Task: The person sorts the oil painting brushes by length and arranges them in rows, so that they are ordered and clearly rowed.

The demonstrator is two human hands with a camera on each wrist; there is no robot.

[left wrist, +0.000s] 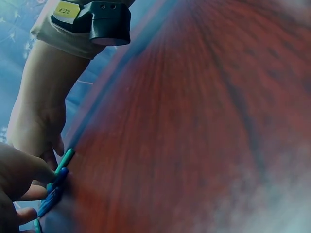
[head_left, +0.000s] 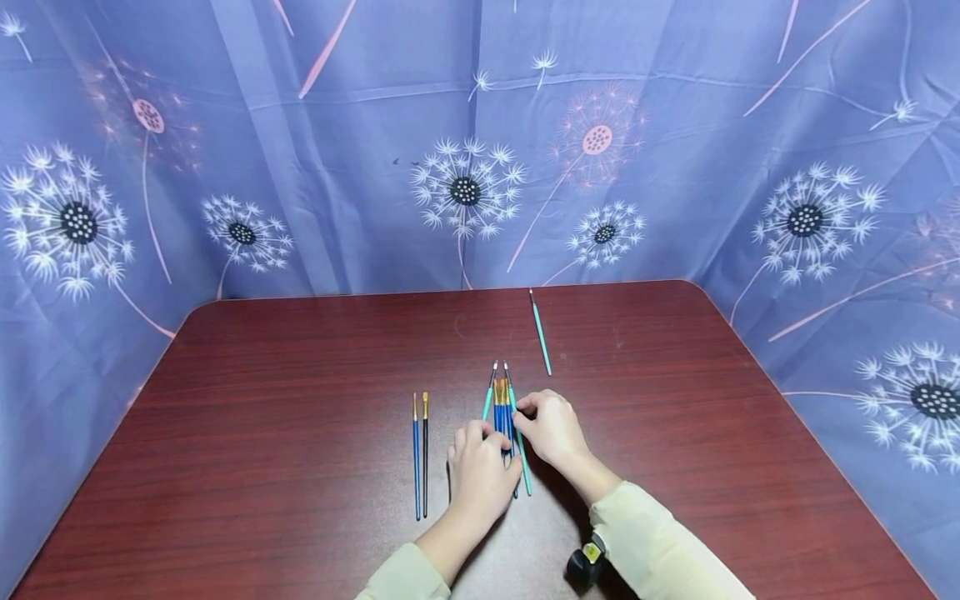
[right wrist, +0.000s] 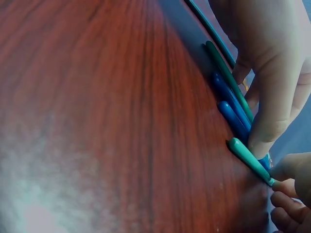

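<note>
Several blue-handled paintbrushes (head_left: 501, 417) lie side by side on the table, bristles pointing away. My left hand (head_left: 480, 475) reaches over their handles, thumb on one side and fingers on the other, holding the bunch together. Along its left edge lies a teal paintbrush (head_left: 487, 403), partly hidden by this hand. On the right, my right hand (head_left: 553, 427) pinches another teal paintbrush (head_left: 525, 467) between thumb and fingertips, close beside the blue ones. The right wrist view shows the rounded end of that teal brush (right wrist: 243, 151) and the blue handle ends (right wrist: 232, 116) under the left fingers.
Left of the hands, a blue paintbrush (head_left: 416, 471) and a black paintbrush (head_left: 425, 467) lie parallel. One more teal paintbrush (head_left: 542, 337) lies near the far edge of the dark red table (head_left: 300, 375). Blue dandelion-print cloth (head_left: 360, 167) hangs around the table. A black camera (head_left: 581, 568) sits on the right wrist.
</note>
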